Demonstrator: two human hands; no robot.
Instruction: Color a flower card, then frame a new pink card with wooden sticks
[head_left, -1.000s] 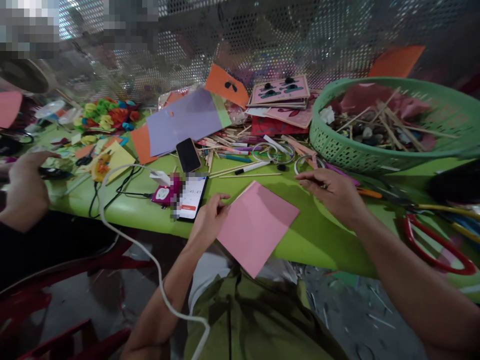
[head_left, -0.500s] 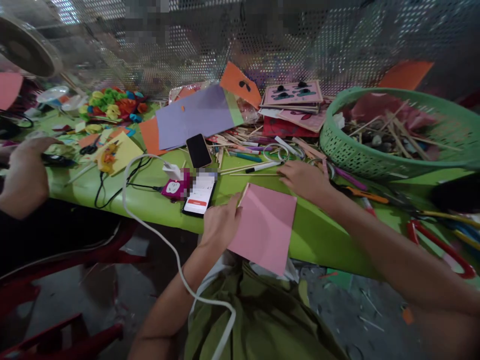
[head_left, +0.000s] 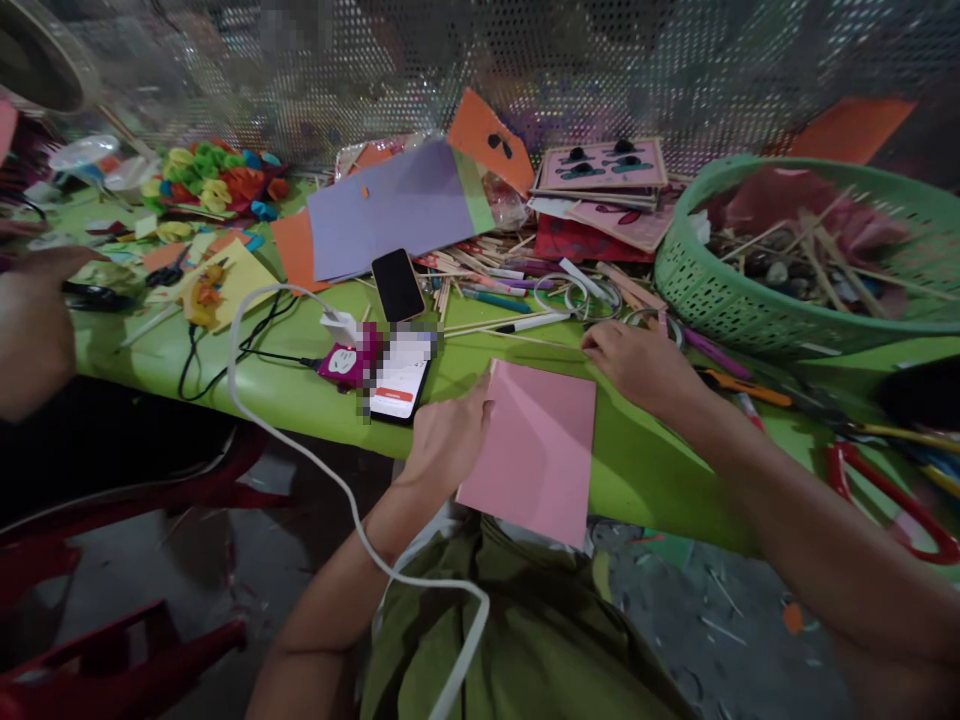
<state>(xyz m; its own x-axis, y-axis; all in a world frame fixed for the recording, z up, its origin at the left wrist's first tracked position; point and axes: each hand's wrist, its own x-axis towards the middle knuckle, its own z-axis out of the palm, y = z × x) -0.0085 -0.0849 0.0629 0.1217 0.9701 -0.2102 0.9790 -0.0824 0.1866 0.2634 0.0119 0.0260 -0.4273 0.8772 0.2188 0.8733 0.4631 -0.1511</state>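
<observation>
Hands work at the near edge of the tabletop point(head_left: 637, 475), whose green covering is smooth with a soft sheen. The left hand point(head_left: 451, 438) lies over the left side of a pink sheet point(head_left: 540, 450), index finger stretched toward its upper corner; whether thumb and fingers pinch the edge I cannot tell. The right hand point(head_left: 634, 362) is curled, fingertips drawn together at the end of a thin wooden stick point(head_left: 534, 340) just beyond the sheet; how firmly they close on it is hidden.

Plain and matte, the pink sheet is four-sided, flat and straight-edged, with a narrow pale strip at its upper left corner. It rests in front of the person, its near edge reaching past the tabletop's rim over the lap.

A rubbery white cable point(head_left: 337, 480) loops across the left forearm to a glossy purple power block point(head_left: 345, 366), beside a phone point(head_left: 397, 390) with a lit screen. Farther off lie a dark-screened phone point(head_left: 398, 285), shiny rings point(head_left: 574, 297) and a broad purple sheet point(head_left: 397, 215). A perforated green plastic basket point(head_left: 724, 305) holds splintery sticks and dark stones. Behind everything stands a punched metal screen point(head_left: 405, 60).
</observation>
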